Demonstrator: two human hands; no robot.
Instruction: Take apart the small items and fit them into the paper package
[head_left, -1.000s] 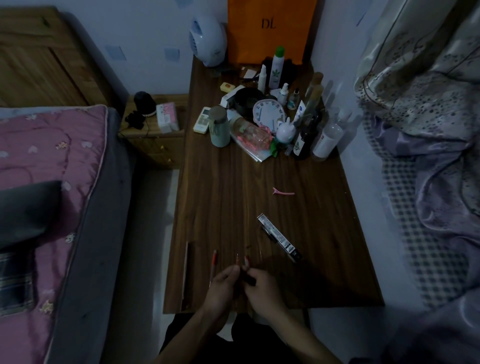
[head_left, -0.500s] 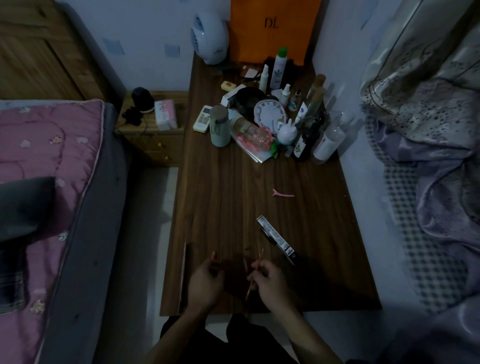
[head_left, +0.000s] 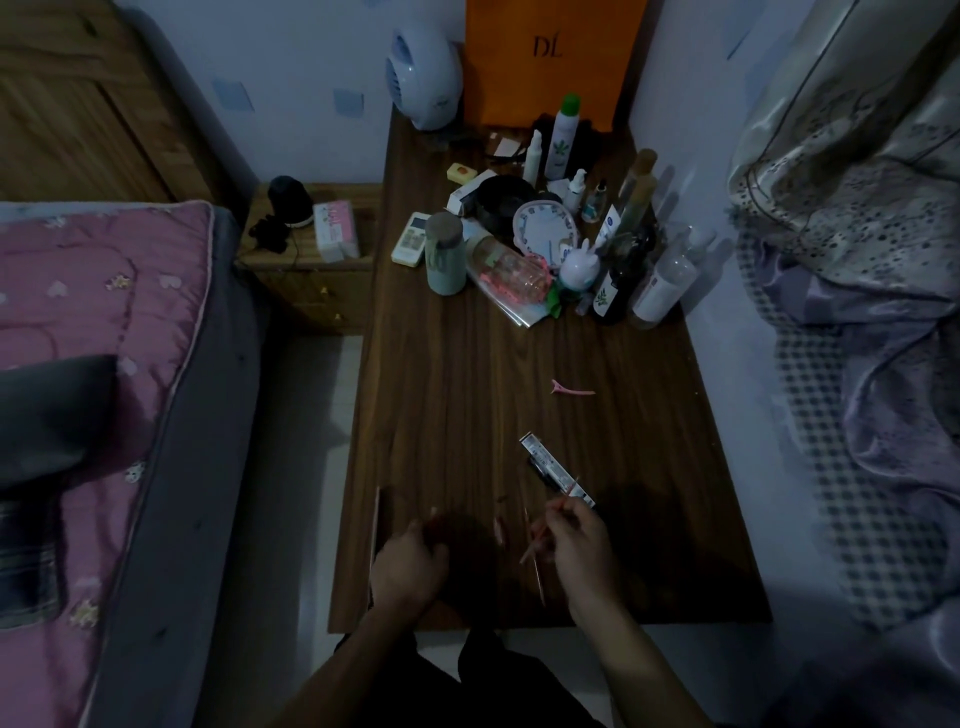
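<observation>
Head view: right hand (head_left: 576, 540) pinched a thin pink stick (head_left: 550, 525) between curled fingers, tilted, just above the near edge of the wooden table (head_left: 467, 415). Left hand (head_left: 410, 566) rested on the table with fingers curled (whether it held anything, cannot tell, too dark). Long narrow box (head_left: 556, 467) lay just beyond the right hand; pink hair clip (head_left: 571, 388) farther back.

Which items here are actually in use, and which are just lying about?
In use: thin red rod pinched in right hand; left hand resting on desk; small red pieces.
Lying about: pink hair clip, long packet, clock, bottles.
</observation>
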